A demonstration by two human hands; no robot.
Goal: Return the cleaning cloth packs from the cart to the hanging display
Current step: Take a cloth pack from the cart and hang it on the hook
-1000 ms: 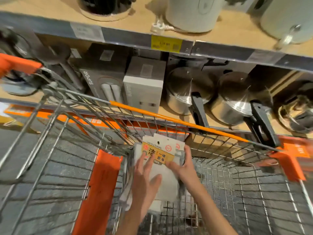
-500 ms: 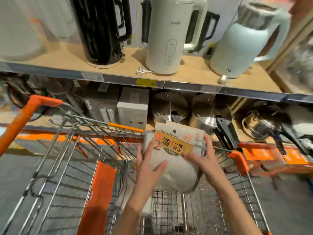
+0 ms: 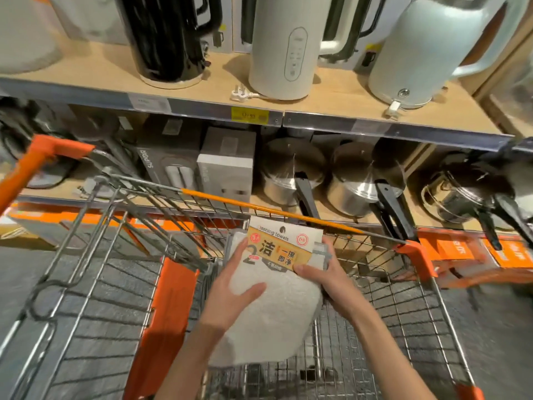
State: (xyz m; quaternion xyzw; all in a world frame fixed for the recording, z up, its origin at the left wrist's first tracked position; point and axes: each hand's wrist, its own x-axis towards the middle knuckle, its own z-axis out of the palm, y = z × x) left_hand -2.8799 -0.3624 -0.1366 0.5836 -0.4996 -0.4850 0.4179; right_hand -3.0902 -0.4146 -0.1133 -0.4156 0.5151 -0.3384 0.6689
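A stack of white cleaning cloth packs (image 3: 277,310) with a yellow and white label reading "cleaning towels" is held above the wire cart (image 3: 398,321). My left hand (image 3: 230,295) grips the stack's left side, thumb across the white cloth. My right hand (image 3: 326,275) grips the right side, thumb on the label's lower corner. The packs tilt slightly, label end pointing away from me. No hanging display is in view.
The cart has orange corners and an orange rail (image 3: 259,209) along its far edge. Behind it stands a shelf (image 3: 317,116) with kettles (image 3: 282,44) on top and steel pots (image 3: 291,174) and boxes (image 3: 227,166) below. Grey floor lies to the left.
Both hands have lifted the packs up out of the cart basket. The view has tilted upward, bringing the kettle shelf into sight.
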